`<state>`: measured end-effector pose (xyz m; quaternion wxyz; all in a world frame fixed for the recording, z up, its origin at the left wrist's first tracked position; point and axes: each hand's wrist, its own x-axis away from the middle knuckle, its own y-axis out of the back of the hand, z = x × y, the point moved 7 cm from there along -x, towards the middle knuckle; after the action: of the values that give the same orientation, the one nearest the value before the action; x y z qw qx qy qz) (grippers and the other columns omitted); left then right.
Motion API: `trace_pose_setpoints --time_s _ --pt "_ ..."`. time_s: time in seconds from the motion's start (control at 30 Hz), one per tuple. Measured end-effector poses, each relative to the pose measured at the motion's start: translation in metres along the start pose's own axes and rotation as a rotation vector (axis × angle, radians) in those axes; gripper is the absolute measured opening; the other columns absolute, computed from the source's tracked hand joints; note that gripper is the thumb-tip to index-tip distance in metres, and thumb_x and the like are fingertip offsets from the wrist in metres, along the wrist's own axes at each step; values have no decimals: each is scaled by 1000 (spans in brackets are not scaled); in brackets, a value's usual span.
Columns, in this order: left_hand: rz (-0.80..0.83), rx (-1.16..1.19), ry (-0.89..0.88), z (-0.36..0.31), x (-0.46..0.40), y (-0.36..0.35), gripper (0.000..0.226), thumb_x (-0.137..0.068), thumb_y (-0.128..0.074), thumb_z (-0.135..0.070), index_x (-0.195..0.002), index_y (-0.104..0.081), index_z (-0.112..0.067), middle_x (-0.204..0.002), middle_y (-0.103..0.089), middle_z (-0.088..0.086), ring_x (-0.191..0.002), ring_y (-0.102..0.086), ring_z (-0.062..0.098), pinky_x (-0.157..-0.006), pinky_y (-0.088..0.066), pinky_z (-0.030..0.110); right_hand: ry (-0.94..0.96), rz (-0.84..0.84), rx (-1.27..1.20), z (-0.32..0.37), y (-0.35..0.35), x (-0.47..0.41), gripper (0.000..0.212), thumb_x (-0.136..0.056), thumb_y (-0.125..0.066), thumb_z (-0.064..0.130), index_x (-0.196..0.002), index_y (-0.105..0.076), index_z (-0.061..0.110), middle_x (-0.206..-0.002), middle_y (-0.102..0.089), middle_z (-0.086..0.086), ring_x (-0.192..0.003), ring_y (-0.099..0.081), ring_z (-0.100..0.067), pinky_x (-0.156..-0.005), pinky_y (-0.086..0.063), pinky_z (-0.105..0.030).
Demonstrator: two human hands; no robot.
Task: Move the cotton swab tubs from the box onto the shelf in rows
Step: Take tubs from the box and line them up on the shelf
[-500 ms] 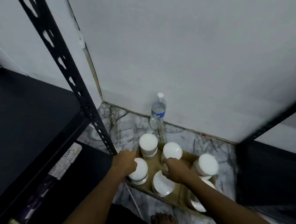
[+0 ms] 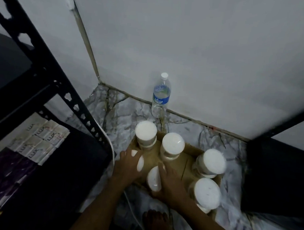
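Left hand (image 2: 127, 166) and right hand (image 2: 170, 182) each curl over a white-lidded cotton swab tub (image 2: 139, 164) in the box (image 2: 189, 152) (likely light, rigid, slick plastic); grip sides below lid.

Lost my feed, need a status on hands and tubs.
Left hand on near-left tub, right hand on the next tub. Six tubs in box, none on shelf. Nothing blocking.

Dim, cool light; the white wall (image 2: 204, 47) is brightest, the black shelf (image 2: 18, 64) sinks into shadow. Soft motion blur, wide-angle bending at the edges.
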<state>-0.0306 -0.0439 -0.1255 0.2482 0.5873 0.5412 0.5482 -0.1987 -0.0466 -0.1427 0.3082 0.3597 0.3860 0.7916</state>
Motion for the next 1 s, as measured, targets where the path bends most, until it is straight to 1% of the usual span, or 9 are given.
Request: trace_pose_setpoints --time_s 0.13,0.27,0.47,0.63,0.73,0.8,0.87,0.93,1.0 --pt "-16 113 8 0 16 15 84 -65 -51 -66 -141 -31 -36 -140 -30 0 -128 -30 26 -97 -42 41 16 -21 -15 -3 0 -2 108 -69 -61 68 -151 -12 17 -156 -14 -14 -135 -30 -33 -106 -37 -40" --pt "-77 59 -1 -1 31 36 79 -72 -67 -47 -140 -29 -32 -138 -29 -2 -127 -30 25 -95 -43 40 17 -59 -76 -3 9 3 104 -63 -54 72 -147 -20 20 -147 -30 -11 -127 -40 -29 -100 -43 -41" --pt "-87 142 23 15 71 61 86 -64 -72 -44 -139 -31 -35 -137 -31 -8 -125 -32 22 -92 -45 41 145 -133 -206 18 44 22 92 -69 -69 55 -143 -30 17 -139 -38 -8 -126 -40 -26 -102 -37 -36" --pt "-169 115 34 25 119 89 87 -59 -74 -47 -137 -36 -37 -129 -38 -9 -118 -37 20 -86 -46 37 251 -201 -222 47 78 44 73 -66 -70 49 -125 -50 11 -123 -49 -7 -110 -48 -22 -81 -36 -26" --pt "-210 103 47 28 150 114 87 -53 -73 -50 -133 -40 -37 -124 -42 -9 -114 -43 19 -86 -49 40 331 -182 -218 73 98 56 77 -68 -74 48 -132 -46 14 -129 -44 -1 -116 -43 -17 -89 -34 -23" --pt "-255 119 56 29 172 135 89 -51 -72 -53 -133 -40 -40 -126 -42 -10 -115 -44 18 -88 -48 41 376 -156 -227 91 111 61 91 -63 -68 58 -139 -38 19 -137 -41 1 -122 -41 -17 -100 -36 -29" --pt "-321 133 54 28 196 159 88 -54 -74 -50 -135 -41 -39 -130 -43 -10 -117 -45 17 -92 -47 41 414 -143 -228 110 126 66 97 -61 -69 57 -143 -34 20 -143 -38 -1 -128 -39 -20 -105 -36 -35" --pt "-400 159 49 25 224 187 83 -59 -78 -45 -135 -44 -38 -132 -45 -9 -118 -46 15 -96 -45 37 481 -151 -248 133 150 74 93 -62 -74 52 -141 -38 19 -138 -43 -1 -126 -42 -21 -102 -38 -35" --pt "-465 172 46 21 254 216 81 -63 -81 -43 -136 -46 -38 -134 -47 -10 -119 -47 13 -98 -43 34 579 -174 -244 160 179 86 91 -57 -70 56 -136 -44 20 -129 -48 3 -118 -46 -17 -94 -38 -30"
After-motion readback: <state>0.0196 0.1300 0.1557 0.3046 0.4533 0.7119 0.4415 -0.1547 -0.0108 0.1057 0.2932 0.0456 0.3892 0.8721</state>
